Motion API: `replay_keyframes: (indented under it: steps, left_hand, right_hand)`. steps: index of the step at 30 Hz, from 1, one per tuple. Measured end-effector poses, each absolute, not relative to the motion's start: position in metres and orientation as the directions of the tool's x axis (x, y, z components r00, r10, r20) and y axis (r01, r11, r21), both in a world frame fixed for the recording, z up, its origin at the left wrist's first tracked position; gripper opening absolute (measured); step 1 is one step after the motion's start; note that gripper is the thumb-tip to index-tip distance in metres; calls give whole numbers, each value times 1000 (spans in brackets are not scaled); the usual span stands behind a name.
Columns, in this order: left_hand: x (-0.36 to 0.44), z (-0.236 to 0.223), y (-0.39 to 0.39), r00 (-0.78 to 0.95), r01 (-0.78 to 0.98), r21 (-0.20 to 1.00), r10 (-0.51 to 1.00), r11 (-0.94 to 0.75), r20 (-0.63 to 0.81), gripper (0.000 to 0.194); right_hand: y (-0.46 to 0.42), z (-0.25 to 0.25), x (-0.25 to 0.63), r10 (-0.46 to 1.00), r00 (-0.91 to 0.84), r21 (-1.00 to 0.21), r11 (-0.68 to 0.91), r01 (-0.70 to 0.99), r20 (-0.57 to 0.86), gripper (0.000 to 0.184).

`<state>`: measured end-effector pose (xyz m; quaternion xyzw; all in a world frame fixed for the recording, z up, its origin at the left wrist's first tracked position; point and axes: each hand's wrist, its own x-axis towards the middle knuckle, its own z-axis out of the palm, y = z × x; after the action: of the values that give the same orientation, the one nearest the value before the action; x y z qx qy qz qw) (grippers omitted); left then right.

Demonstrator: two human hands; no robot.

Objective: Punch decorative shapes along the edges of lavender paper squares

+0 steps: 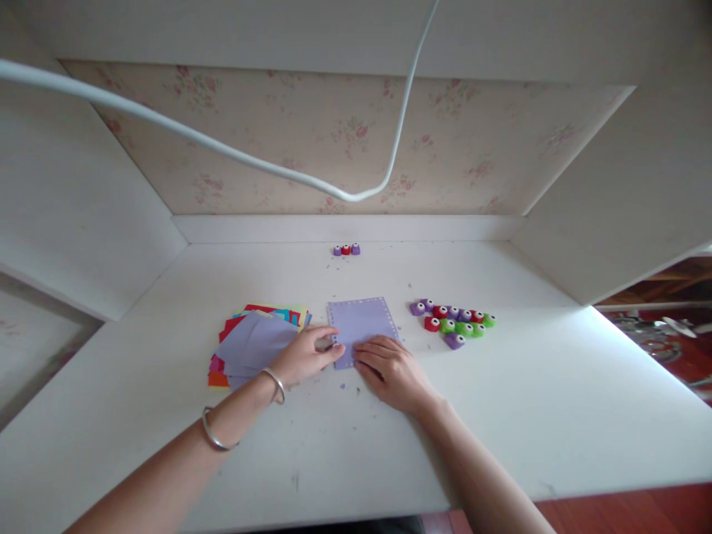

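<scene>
The sheet (364,319) lay between pile (248,341) and punches (447,325), my left hand (305,352) spread at its edge, right hand (392,367) flat across its near corner; I judged this steadying, the next move needing light pressure.

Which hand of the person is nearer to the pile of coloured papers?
Left. The left hand is at the edge of the pile of coloured papers; the right hand is farther away, on the single purple sheet.

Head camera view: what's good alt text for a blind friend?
A person's left hand and right hand touch a hole-edged purple sheet on a white table. Coloured papers lie left of the sheet; purple, red and green punches sit right of and beyond it.
</scene>
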<state>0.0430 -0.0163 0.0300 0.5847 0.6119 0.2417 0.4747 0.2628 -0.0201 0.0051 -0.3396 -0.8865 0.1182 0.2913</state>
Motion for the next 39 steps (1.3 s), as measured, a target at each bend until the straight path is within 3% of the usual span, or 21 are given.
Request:
replay_keyframes:
  steps: [4,6,15,20,22,24,26,28,30,33,36,39]
  left_hand:
    - [39,23,-23,210,611,788,975,-77,-68,32]
    - [37,21,-26,221,644,755,975,-127,-24,25]
    - [9,27,-35,128,666,740,992,-99,18,28]
    - [9,40,-53,88,606,793,996,-55,3,32]
    - [14,42,-64,80,565,825,996,-22,-28,34]
    - [20,42,-75,58,544,839,998,-25,-8,37]
    - [27,40,-85,77,535,840,995,-88,56,39]
    - [35,37,-92,142,514,839,983,-177,120,41]
    - [44,34,-97,200,511,820,963,-259,179,42]
    - [55,31,-99,267,504,781,927,-369,265,43]
    - [61,30,-101,337,452,784,895,-426,292,52]
    - [60,29,-105,341,413,826,906,-384,251,51]
  right_hand:
    - [-21,5,263,674,-604,-414,738,533,426,21]
    - [-21,4,263,674,-601,-415,739,531,430,21]
    - [-20,2,262,670,-595,-415,742,526,444,21]
    - [-22,6,262,660,-585,-421,751,508,471,22]
    - [-28,10,260,694,-538,-495,719,488,478,22]
    - [-39,15,255,788,-451,-660,605,446,418,24]
    - [-52,21,247,886,-375,-847,406,342,273,28]
    - [-65,27,240,918,-379,-960,206,192,121,34]
    - [-75,33,235,899,-434,-994,90,67,52,35]
    - [-83,39,238,889,-453,-997,79,1,70,29]
    - [-84,35,255,944,-318,-989,123,83,91,25]
    - [-81,25,284,994,-97,-985,64,159,49,30]
